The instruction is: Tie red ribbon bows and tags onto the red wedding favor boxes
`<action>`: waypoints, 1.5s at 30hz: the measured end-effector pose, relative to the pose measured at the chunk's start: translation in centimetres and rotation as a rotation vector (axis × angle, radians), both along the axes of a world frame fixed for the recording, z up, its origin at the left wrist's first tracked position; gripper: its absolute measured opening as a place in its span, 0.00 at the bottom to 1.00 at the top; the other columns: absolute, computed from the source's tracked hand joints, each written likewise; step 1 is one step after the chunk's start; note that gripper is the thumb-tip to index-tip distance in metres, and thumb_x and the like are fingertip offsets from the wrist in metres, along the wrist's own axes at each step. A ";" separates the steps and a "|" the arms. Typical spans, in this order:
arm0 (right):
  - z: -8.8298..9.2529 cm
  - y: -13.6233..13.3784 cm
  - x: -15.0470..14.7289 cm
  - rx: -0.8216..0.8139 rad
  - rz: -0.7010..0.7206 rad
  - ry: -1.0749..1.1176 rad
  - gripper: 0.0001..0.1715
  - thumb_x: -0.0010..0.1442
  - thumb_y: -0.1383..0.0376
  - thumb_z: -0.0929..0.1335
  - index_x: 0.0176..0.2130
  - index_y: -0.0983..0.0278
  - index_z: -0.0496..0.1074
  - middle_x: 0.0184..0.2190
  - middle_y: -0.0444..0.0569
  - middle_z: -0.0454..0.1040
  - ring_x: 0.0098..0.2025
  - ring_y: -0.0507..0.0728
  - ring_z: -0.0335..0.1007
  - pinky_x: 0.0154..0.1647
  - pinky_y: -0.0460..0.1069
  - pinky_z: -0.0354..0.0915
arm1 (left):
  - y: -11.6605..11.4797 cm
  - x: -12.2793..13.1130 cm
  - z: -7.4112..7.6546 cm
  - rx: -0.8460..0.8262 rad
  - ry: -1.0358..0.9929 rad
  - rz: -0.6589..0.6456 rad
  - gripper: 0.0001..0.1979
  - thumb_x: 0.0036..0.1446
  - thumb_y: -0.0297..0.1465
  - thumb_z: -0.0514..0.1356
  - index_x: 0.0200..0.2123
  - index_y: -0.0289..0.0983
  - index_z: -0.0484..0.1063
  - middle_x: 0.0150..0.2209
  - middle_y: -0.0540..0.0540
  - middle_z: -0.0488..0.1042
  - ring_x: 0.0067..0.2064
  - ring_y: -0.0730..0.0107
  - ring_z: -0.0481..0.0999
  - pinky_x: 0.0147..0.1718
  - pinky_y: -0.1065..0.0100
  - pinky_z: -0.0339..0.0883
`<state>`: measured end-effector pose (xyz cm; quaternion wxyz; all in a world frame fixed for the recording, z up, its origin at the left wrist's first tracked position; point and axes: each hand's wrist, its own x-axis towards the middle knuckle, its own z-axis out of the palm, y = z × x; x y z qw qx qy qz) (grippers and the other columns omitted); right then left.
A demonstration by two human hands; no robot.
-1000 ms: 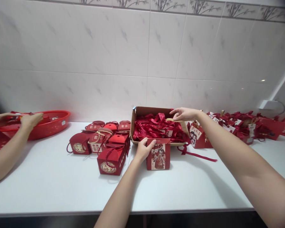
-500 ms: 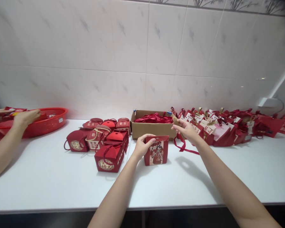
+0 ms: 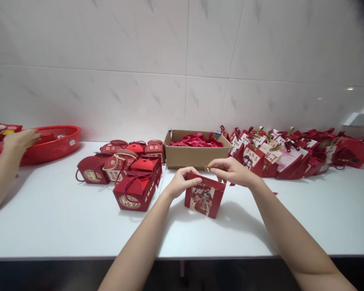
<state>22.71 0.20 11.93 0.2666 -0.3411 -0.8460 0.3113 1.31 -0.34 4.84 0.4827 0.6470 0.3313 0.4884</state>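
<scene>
A small red gift box (image 3: 204,196) with printed figures on its front stands tilted on the white table. My left hand (image 3: 183,182) is closed on its upper left edge, thumb in front and fingers behind. Just above the box's top edge, my right hand (image 3: 229,170) pinches a gold ribbon (image 3: 207,168), bent into a small loop. Whether the ribbon touches the box I cannot tell. A bit of red ribbon (image 3: 275,193) shows on the table behind my right wrist.
Behind my hands stands a cardboard box (image 3: 197,157) of red ribbons (image 3: 197,140). Left of it are several red handled boxes (image 3: 136,192); to the right, several gift boxes with ribbon loops (image 3: 288,157). At far left, another person's hand (image 3: 20,141) is over a red basin (image 3: 59,147).
My right hand has brought the gold ribbon left and down to the gift box's top. The gift box has turned and tilted. The view has dipped slightly.
</scene>
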 end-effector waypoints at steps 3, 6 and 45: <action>2.1 0.2 -0.1 -0.029 0.100 -0.236 0.13 0.56 0.61 0.63 0.34 0.64 0.74 0.24 0.44 0.70 0.22 0.49 0.63 0.20 0.43 0.57 | 0.2 -0.1 -0.2 -0.005 -0.024 -0.030 0.12 0.44 0.36 0.68 0.29 0.34 0.73 0.30 0.47 0.72 0.31 0.71 0.71 0.31 0.71 0.65; 3.3 0.4 -0.3 -0.053 0.128 -0.366 0.14 0.56 0.60 0.62 0.32 0.65 0.74 0.22 0.44 0.68 0.20 0.47 0.58 0.18 0.43 0.52 | 0.1 0.0 -0.1 0.020 -0.056 -0.059 0.10 0.44 0.33 0.68 0.29 0.34 0.73 0.32 0.48 0.71 0.34 0.72 0.71 0.33 0.71 0.64; 2.1 1.8 -1.5 -0.193 0.247 -0.250 0.11 0.53 0.66 0.59 0.21 0.64 0.62 0.20 0.41 0.54 0.21 0.48 0.49 0.22 0.45 0.50 | -0.6 1.0 0.5 0.177 0.034 0.056 0.06 0.50 0.32 0.65 0.32 0.36 0.74 0.35 0.45 0.76 0.37 0.69 0.75 0.38 0.69 0.68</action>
